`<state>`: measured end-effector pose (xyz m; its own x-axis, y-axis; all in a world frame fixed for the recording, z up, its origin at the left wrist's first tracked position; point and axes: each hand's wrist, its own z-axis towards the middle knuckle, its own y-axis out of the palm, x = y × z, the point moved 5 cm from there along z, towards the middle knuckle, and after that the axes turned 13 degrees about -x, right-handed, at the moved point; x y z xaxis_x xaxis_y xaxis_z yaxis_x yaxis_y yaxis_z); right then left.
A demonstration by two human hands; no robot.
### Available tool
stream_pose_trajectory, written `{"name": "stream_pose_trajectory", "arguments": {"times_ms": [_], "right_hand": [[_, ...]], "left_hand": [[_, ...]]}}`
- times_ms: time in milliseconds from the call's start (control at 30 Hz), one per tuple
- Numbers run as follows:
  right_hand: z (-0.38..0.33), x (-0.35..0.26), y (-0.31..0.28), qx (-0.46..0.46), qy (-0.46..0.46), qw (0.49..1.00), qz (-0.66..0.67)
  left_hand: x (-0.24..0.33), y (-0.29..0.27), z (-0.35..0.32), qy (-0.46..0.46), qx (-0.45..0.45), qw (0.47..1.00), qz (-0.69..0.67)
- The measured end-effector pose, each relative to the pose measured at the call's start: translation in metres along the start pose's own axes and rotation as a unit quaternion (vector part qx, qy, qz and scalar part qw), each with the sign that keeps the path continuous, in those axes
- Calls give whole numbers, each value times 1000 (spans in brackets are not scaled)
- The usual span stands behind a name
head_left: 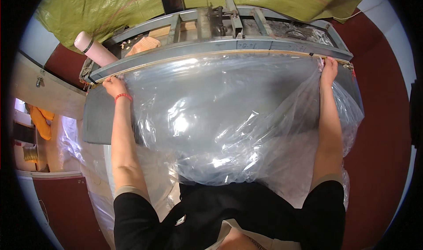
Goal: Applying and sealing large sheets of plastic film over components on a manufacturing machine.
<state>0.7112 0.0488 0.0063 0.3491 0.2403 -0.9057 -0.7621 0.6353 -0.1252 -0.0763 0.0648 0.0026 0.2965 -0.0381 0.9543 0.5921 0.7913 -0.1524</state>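
Plastic film (180, 122) | left fingers (109, 80) and right fingers (329, 63) pinching its upper edge | beside metal frame (198, 46)

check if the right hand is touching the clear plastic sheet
Touching: the head view shows the right hand pinching the bunched clear plastic sheet.

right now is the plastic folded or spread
Spread, though wrinkled: the clear plastic spans from the left hand to the right hand.
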Motion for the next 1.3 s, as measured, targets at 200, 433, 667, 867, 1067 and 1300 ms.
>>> {"name": "stream_pose_trajectory", "arguments": {"times_ms": [200,433,667,867,1067,1300], "right_hand": [[-55,-67,-80,46,-133,976,-163],[-201,60,-340,220,35,852,-473],[-350,118,-455,192,319,733,-569],[-428,64,-518,246,327,712,-571],[-445,3,-565,281,302,708,-573],[-442,-72,-621,293,276,696,-594]], "left_hand": [[11,-16,-18,65,-287,952,-85],[73,-130,-125,185,-152,970,-50],[-47,-115,-303,225,-526,784,241],[-165,-5,-440,-10,-764,636,106],[-46,77,-548,110,-866,484,55],[35,42,-468,359,-791,494,-29]]}}
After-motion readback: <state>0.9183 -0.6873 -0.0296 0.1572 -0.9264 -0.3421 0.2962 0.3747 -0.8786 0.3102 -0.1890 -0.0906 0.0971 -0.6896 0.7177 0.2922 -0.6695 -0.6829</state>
